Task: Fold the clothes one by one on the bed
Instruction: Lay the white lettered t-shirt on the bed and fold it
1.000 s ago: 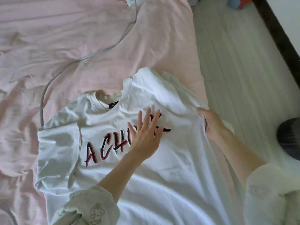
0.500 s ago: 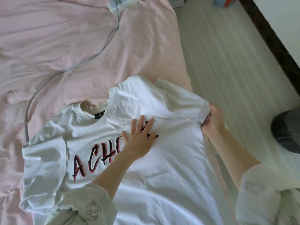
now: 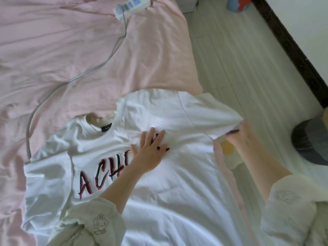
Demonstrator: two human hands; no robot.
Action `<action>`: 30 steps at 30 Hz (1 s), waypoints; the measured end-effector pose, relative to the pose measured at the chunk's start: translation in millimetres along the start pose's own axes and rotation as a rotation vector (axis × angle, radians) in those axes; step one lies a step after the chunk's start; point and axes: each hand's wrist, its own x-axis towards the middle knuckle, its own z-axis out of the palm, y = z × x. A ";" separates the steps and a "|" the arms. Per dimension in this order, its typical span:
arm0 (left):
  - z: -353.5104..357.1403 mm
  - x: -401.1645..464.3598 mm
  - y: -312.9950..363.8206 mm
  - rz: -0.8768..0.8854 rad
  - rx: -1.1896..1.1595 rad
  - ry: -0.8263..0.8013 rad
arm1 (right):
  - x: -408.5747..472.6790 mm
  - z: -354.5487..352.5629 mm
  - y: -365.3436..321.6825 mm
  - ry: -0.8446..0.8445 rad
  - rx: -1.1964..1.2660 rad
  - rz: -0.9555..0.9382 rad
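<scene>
T-shirt: A white T-shirt (image 3: pixel 177 183) lay front-up across the pink bed sheet (image 3: pixel 71 59), its collar toward 11 o'clock and its body running off the frame at 6 o'clock.
Lettering: Red-and-black letters reading "ACH" showed on the chest, the rest covered by a hand.
Left hand: The left hand (image 3: pixel 149 153) lay flat on the chest of the shirt, near the centre of the frame, fingers straight and spread and pointing toward 12 o'clock, pressing the fabric down over the print.
Right hand: The right hand (image 3: pixel 243 134), at 3 o'clock from the left hand, pinched the end of the shirt's sleeve (image 3: pixel 213 112), fingers curled round the cloth at the edge of the bed.
Sleeve: The gripped sleeve was pulled out taut toward 3 o'clock, past the sheet's edge and over the floor (image 3: pixel 248 59).
Far sleeve: The other sleeve (image 3: pixel 48 174) lay crumpled on the sheet at 9 o'clock, well apart from both hands.
Power strip: A white power strip (image 3: pixel 132 7) rested on the sheet at 12 o'clock, its grey cable (image 3: pixel 74 80) curving down toward the shirt's 9 o'clock side.
Floor: A dark grey object (image 3: pixel 312 144), cut off by the frame, sat on the pale floor at 3 o'clock.
</scene>
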 end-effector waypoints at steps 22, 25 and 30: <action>77.0 -154.6 -79.3 -0.110 0.030 0.214 | -148.2 -28.8 179.3 -0.766 -1.650 -1.138; 105.1 -193.5 -87.9 -0.132 0.001 0.195 | -152.8 -75.7 206.6 -0.725 -1.776 -1.233; 151.8 -259.5 -89.7 -0.145 0.059 0.144 | -182.0 -167.2 250.9 -0.582 -1.881 -1.338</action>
